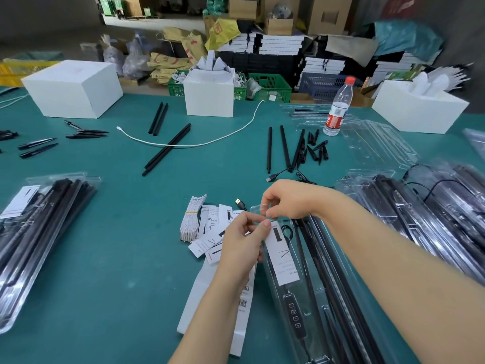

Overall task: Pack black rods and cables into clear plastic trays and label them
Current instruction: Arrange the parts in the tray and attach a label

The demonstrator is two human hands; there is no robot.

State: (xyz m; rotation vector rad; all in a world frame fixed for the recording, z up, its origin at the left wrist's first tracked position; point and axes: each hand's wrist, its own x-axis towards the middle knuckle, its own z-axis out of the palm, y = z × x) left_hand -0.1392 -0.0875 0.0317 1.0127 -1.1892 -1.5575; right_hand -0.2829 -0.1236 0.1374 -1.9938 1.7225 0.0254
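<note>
Both hands pinch the far end of the clear tray (312,292): left hand (242,243) steadies the label card (282,252); right hand (287,199) should press the rim closed evenly.

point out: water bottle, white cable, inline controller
water bottle (337,111), head view, on its red label.
white cable (199,145), head view, mid-run on the mat.
inline controller (295,315), head view, on its button face.

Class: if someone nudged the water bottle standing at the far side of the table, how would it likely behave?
The water bottle looks nearly empty, so it is probably light. It stands tall on a narrow base, so a nudge would likely tip it. Once down, its round body might roll.
</note>
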